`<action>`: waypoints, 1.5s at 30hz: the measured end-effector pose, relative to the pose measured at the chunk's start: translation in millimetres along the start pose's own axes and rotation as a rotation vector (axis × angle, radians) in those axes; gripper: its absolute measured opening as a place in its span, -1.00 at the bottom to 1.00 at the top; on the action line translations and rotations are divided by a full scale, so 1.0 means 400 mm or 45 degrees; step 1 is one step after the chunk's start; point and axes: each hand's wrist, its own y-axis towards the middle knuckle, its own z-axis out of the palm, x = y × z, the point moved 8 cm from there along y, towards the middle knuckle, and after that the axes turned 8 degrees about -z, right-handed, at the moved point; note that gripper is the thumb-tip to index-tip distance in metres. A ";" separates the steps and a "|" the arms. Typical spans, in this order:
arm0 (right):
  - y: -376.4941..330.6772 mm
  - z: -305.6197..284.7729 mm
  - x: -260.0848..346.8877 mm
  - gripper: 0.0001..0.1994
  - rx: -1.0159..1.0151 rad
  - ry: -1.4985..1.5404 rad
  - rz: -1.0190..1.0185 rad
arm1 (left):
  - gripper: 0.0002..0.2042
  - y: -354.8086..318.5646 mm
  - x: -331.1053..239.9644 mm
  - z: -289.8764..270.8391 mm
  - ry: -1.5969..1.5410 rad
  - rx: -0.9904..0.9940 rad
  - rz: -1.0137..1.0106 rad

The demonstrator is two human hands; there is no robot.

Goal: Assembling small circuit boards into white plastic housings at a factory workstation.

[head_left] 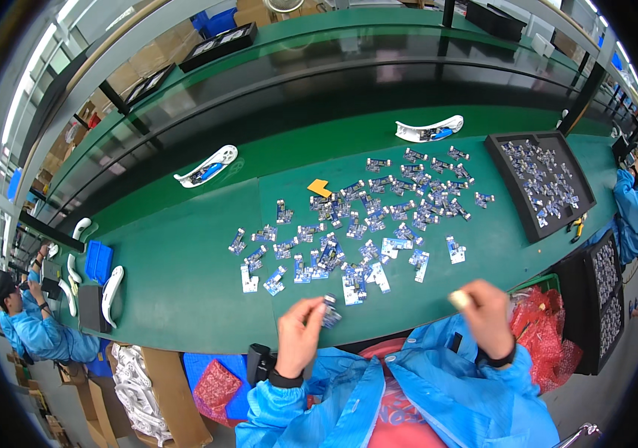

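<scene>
My left hand (300, 334) is at the front edge of the green table, its thumb and fingers pinching a small blue circuit board (331, 313). To the right, my right hand (487, 319) hangs above the same edge, slightly blurred, with its fingers drawn together. A small cream-coloured bit (459, 300) shows at its fingertips; whether it is held or worn on a finger, I cannot make out. Beyond both hands lie many loose circuit boards (330, 254), some with white labelled parts. A yellow piece (319, 187) rests at their far side.
A black foam-lined tray (493, 153) of boards stands at the right. Two white curved housings (214, 166) lie along the back ledge. At the left are a blue bin (98, 261) and a co-worker (42, 328). Red bubble wrap (543, 328) sits beside my right arm.
</scene>
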 end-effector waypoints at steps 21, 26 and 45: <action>0.021 -0.034 -0.013 -0.87 -0.034 0.045 -0.144 | -0.79 0.048 -0.243 0.093 0.742 -0.260 0.745; 0.046 0.000 -0.051 -0.88 -0.015 0.149 -0.160 | -0.85 0.203 -0.261 -0.035 0.841 -0.596 0.698; 0.127 0.054 -0.041 -0.85 0.193 0.304 -0.361 | -0.80 0.238 -0.156 0.064 0.952 -0.228 0.415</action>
